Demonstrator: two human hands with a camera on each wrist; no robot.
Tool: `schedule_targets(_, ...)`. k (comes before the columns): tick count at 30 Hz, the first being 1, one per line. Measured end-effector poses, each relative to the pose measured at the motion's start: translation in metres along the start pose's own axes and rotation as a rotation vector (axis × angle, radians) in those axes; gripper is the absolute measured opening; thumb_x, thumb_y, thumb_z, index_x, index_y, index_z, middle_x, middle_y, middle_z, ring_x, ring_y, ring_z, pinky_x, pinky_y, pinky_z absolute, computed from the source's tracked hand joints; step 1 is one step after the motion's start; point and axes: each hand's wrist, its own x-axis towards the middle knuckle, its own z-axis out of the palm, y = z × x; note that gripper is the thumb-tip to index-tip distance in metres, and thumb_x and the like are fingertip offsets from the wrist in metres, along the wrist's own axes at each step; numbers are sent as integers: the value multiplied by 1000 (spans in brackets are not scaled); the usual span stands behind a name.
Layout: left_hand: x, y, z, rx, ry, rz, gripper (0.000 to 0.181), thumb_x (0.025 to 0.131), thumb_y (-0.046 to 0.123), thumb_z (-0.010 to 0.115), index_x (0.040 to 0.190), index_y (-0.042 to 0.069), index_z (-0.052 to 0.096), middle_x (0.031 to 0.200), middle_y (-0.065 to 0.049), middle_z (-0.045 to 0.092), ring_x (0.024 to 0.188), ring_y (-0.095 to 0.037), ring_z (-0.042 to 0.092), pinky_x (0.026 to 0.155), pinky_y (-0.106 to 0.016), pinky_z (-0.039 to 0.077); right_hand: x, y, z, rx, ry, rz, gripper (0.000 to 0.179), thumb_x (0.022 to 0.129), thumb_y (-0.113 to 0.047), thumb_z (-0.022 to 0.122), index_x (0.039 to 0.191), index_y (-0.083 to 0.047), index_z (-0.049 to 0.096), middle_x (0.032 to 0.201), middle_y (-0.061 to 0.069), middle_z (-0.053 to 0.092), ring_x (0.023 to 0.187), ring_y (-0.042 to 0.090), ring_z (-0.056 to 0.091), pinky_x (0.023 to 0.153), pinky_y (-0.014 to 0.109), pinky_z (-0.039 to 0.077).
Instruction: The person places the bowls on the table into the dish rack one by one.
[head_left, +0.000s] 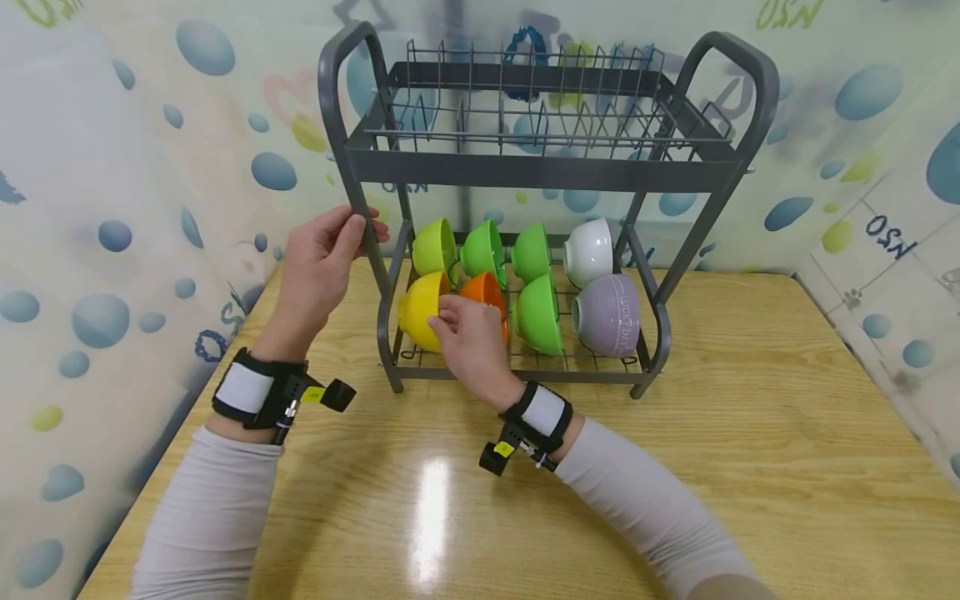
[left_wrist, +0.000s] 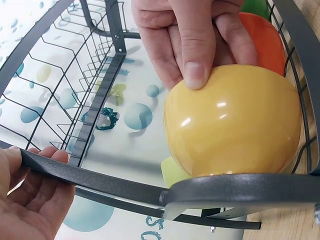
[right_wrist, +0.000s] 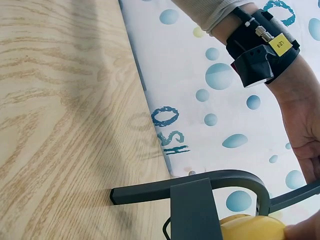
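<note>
A dark grey two-tier dish rack (head_left: 540, 172) stands on the table, bowls tipped on their sides along its lower shelf. My left hand (head_left: 318, 262) grips the rack's left front post, thumb on one side and fingers behind it. At the front left of the shelf, my right hand (head_left: 476, 342) pinches the rim of a yellow bowl (head_left: 420, 312), its thumb on the outside in the left wrist view. Right beside that hand sits an orange bowl (head_left: 483, 287), partly hidden by it. A green bowl (head_left: 538, 315) and a purple bowl (head_left: 609, 317) continue the front row.
Behind them stand a lime bowl (head_left: 431, 247), two green bowls (head_left: 480, 250) and a white bowl (head_left: 588, 252). The upper wire tier (head_left: 525, 108) overhangs the bowls. A patterned wall (head_left: 187, 167) rises close behind and to the left of the wooden table (head_left: 750, 417).
</note>
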Motion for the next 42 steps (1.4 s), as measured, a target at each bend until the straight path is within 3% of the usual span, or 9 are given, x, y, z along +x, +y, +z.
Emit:
schedule_targets(14, 0, 0, 0, -1, 2, -2, 38, 99, 30, 47, 119, 3, 64, 104, -9, 69, 98, -13, 66, 95, -26, 52, 2, -3, 7, -103, 20, -66, 29, 89, -12, 66, 115, 0, 67, 105, 13, 73, 88, 14, 70, 74, 20, 56)
schedule_targets(32, 1, 1, 1, -6, 7, 1, 38, 99, 30, 48, 119, 2, 64, 104, -10, 69, 99, -13, 66, 94, -26, 52, 5, -6, 4, -103, -8, -16, 32, 86, -14, 70, 116, -2, 68, 103, 11, 74, 86, 13, 70, 72, 18, 56)
schedule_targets(42, 0, 1, 1, 4, 5, -7, 39, 99, 31, 47, 119, 2, 64, 105, -11, 69, 98, -14, 66, 95, -26, 51, 6, -8, 1, -89, -74, 12, 32, 89, -16, 67, 118, -2, 66, 106, 11, 73, 88, 13, 70, 71, 17, 56)
